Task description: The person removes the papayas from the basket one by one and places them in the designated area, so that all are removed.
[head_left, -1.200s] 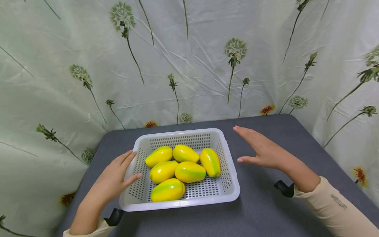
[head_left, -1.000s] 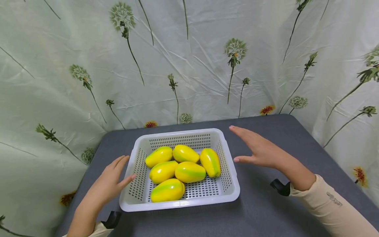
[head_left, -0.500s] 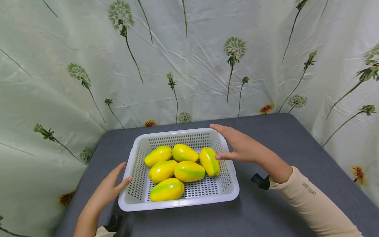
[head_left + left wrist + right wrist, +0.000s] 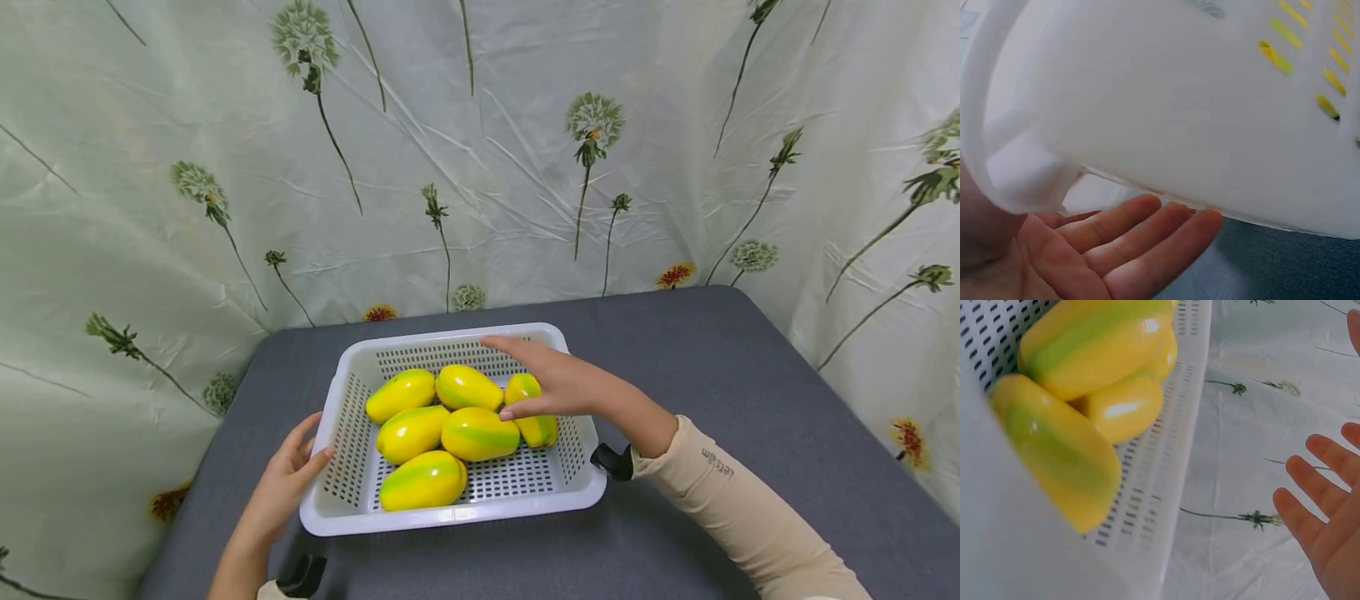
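A white perforated plastic basket [image 4: 450, 518] holds several glossy yellow-green papayas, which look like models. My left hand [image 4: 273, 483] holds the basket's left rim in the head view, thumb over the edge and fingers outside. The left wrist view shows those fingers [image 4: 1147, 244] along the lower outer wall. My right hand [image 4: 558, 379] hovers over the basket's right half, fingers extended and thumb apart. Its thumb overlaps the middle papaya [image 4: 480, 437] in the head view; contact cannot be told. It partly covers the rightmost papaya [image 4: 538, 429]. In the right wrist view, the right hand's fingers [image 4: 1322, 494] are spread, with nothing between them.
The basket stands on a dark grey cloth-covered table [image 4: 675, 350]. Behind and at both sides hangs a pale curtain [image 4: 510, 167] printed with dandelions. The front-left papaya [image 4: 423, 482] lies near the basket's front wall. Black straps [image 4: 613, 461] circle the wrists.
My right hand has moved left from beside the basket to above the papayas. My left hand drew back slightly, then came to the left rim and took hold. Basket and papayas look unmoved.
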Demonstrator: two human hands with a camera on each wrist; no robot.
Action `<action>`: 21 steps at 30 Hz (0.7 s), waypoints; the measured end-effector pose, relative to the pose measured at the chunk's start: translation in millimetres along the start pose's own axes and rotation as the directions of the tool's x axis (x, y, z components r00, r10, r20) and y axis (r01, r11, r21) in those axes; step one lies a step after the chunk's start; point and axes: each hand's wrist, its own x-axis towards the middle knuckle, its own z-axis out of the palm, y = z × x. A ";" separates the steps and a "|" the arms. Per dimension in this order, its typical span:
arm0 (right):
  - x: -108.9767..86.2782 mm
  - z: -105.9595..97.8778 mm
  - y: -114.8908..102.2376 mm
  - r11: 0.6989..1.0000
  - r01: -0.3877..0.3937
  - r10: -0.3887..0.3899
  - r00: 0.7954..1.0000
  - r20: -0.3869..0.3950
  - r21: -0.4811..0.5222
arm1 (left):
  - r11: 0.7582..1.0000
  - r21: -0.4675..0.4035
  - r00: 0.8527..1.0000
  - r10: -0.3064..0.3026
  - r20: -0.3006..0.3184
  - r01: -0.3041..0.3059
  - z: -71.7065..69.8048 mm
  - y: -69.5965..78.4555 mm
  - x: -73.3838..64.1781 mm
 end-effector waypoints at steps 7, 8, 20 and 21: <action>13.6 9.1 1.4 0.997 0.007 -0.009 0.999 0.034 0.072 | 0.999 -0.026 0.999 0.037 -0.005 -0.037 0.5 -5.4 -0.2; 15.7 10.4 1.7 0.997 0.010 -0.013 0.999 0.043 0.081 | 0.999 -0.029 0.999 0.040 -0.005 -0.040 0.5 -5.3 -0.2; 30.3 22.4 6.1 0.988 -0.011 -0.011 0.990 0.143 0.151 | 0.998 -0.048 0.999 0.034 0.005 -0.033 0.5 -7.9 0.7; 31.0 23.5 6.3 0.987 -0.017 -0.009 0.988 0.155 0.160 | 0.998 -0.047 0.999 0.035 0.005 -0.035 0.3 -8.4 0.5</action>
